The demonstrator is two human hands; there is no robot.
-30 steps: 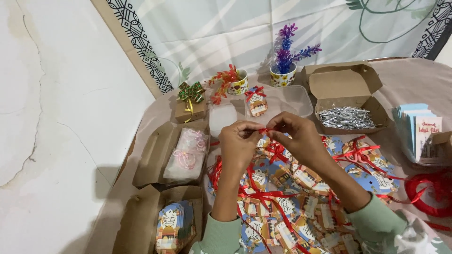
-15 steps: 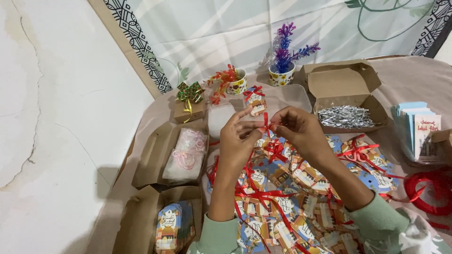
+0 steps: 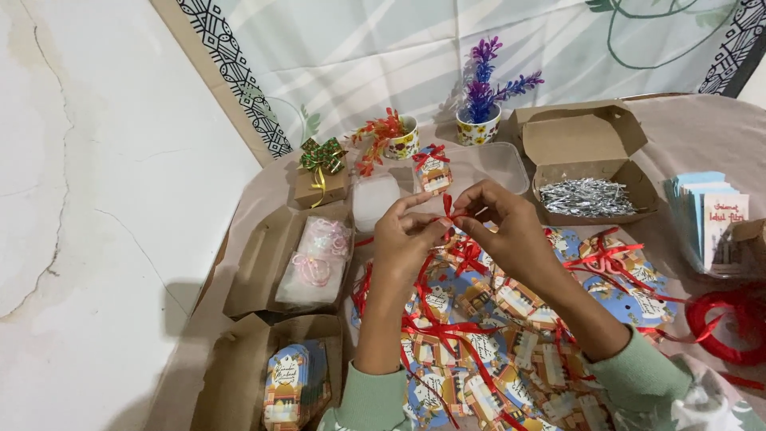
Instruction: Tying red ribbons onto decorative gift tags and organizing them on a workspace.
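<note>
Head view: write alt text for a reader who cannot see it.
Two hands, left hand and right hand, pinch a thin red ribbon between their fingertips above a pile of printed gift tags. Around it sit open cardboard boxes, one holding silver twist ties, and a purple potted plant.

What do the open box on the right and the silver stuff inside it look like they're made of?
Open box: plain brown cardboard by its matte look, with folded flaps and creased edges. Silver strips: probably metallic foil or foil-coated twist ties; they glint brightly and lie in a loose pile of thin pieces. Too small to tell which.
</note>
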